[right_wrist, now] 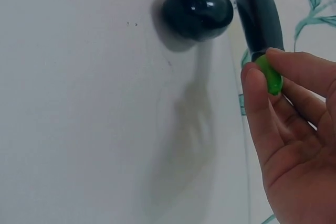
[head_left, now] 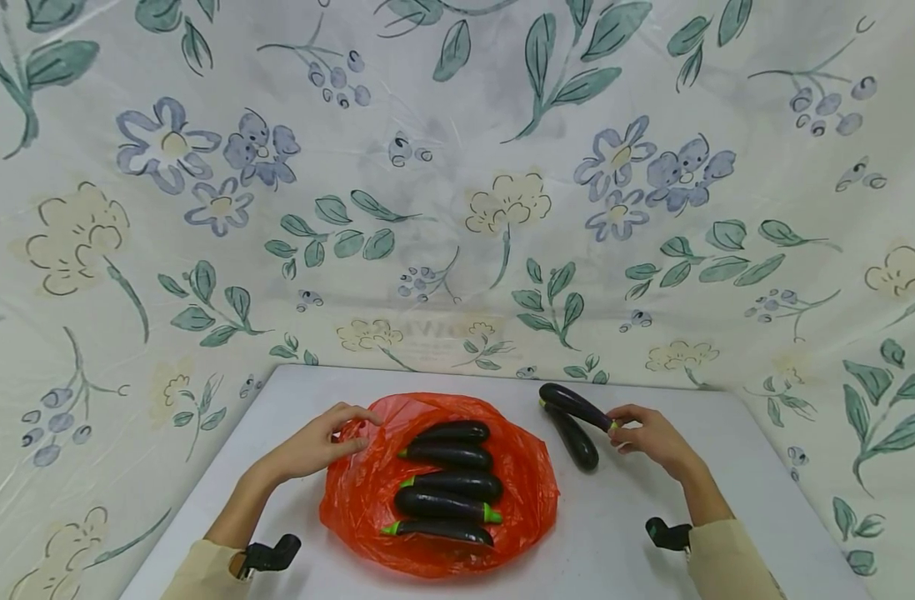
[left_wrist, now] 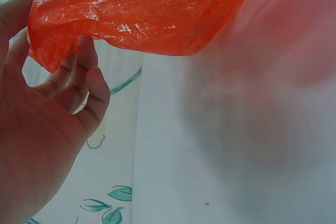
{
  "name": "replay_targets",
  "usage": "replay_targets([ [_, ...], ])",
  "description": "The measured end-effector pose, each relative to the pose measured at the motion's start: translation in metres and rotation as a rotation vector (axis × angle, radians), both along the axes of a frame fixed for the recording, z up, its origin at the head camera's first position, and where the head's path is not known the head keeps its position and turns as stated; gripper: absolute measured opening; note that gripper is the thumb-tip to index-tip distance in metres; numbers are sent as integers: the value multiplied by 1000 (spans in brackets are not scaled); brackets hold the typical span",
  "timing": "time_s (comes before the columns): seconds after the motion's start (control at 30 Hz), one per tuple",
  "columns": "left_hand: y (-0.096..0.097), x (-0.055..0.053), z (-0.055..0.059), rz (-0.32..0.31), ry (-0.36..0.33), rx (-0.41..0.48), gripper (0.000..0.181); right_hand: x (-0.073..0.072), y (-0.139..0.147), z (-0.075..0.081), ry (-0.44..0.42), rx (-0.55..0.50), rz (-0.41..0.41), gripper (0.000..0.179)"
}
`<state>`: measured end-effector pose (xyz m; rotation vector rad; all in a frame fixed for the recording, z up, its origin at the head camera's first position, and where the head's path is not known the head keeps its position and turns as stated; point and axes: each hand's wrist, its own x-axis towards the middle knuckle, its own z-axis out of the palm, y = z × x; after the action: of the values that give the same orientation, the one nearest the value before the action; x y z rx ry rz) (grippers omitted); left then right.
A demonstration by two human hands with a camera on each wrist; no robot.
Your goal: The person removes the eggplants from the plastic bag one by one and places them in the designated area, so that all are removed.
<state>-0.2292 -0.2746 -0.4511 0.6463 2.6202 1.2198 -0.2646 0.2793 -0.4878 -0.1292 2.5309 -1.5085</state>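
Note:
My right hand (head_left: 658,440) pinches the green stem end of a dark purple eggplant (head_left: 573,403) between thumb and fingertips. In the right wrist view that eggplant (right_wrist: 260,17) points away from the hand. Under it in the head view, a second eggplant (head_left: 576,443) lies on the table; the right wrist view shows its rounded end (right_wrist: 197,12). My left hand (head_left: 311,443) holds the left rim of a red plastic bag (head_left: 531,475). Fingers are curled about the bag's edge (left_wrist: 52,40) in the left wrist view. Several eggplants (head_left: 450,483) lie side by side on the bag, stems mostly leftward.
The white table (head_left: 615,533) has its far edge against a hanging cloth (head_left: 442,275) printed with flowers and leaves. More of that cloth hangs at both sides. A black wrist camera (head_left: 273,553) sits on the left wrist, another camera (head_left: 667,535) on the right.

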Motion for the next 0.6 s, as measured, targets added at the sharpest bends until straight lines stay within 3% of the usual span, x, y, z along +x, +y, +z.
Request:
replay_targets([
  [0.6,1,0,2,0,-6,2,32,5,9,-10,-53,-16,-84,42],
])
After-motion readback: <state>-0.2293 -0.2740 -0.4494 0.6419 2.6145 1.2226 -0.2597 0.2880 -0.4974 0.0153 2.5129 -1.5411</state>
